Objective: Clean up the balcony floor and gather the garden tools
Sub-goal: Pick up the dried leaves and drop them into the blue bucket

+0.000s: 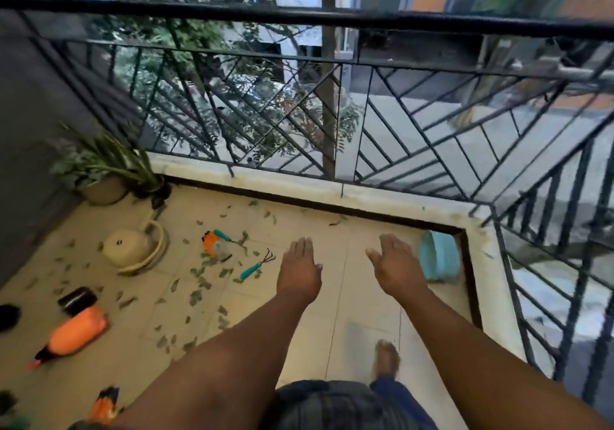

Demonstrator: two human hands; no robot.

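Left hand and right hand both spread flat, empty, held out above the floor. Leaves scattered around a teal hand rake; blue basket tipped in the corner.

Head-height view, downward over floor

We hold both hands out flat over the balcony floor, the left hand and the right hand empty, fingers straight. Dry leaves lie scattered across the tiles. Among them we see a teal hand rake, an orange glove touching a second teal-handled tool, and a beige watering can. An orange spray bottle lies at the floor's left edge. A blue basket sits in the far right corner, potted plants in the far left corner by the railing.
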